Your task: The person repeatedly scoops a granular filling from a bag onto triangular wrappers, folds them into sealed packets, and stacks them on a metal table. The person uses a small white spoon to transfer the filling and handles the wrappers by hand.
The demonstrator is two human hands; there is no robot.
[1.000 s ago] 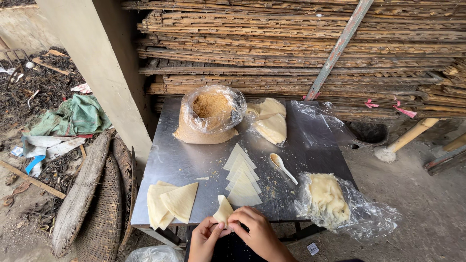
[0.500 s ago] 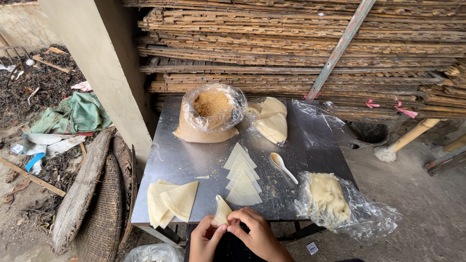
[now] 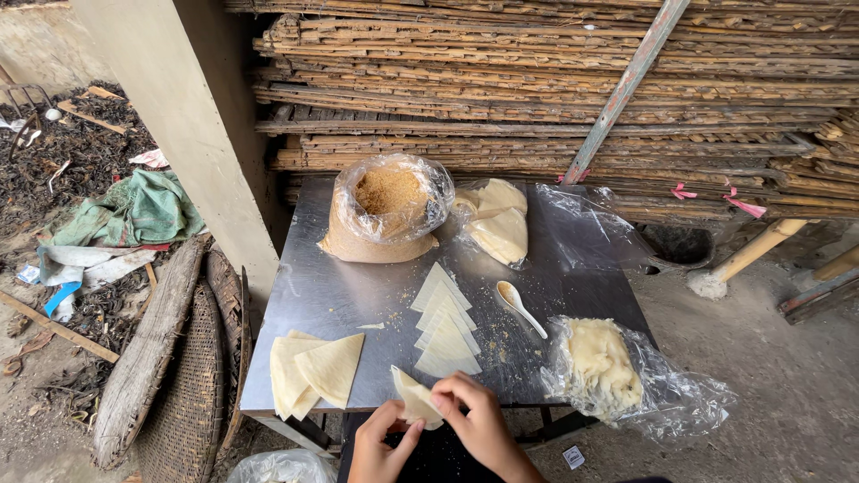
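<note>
Both my hands pinch one pale folded dough wrapper (image 3: 413,399) at the near edge of a steel table (image 3: 331,295). My left hand (image 3: 383,440) grips it from below, and my right hand (image 3: 476,416) presses its right side. Just beyond lies a row of folded triangular wrappers (image 3: 445,322). A white spoon (image 3: 520,305) rests to their right. Flat triangular sheets (image 3: 315,371) lie to the left of my hands.
An open plastic bag of brown crumbly filling (image 3: 386,207) stands at the table's back, beside a bag of pale sheets (image 3: 494,224). Another bag of pale dough (image 3: 604,367) sits at the right. Stacked bamboo slats (image 3: 537,80) rise behind; woven baskets (image 3: 188,394) lean at the left.
My hands have shifted slightly while working the same wrapper; nothing on the table has moved.
</note>
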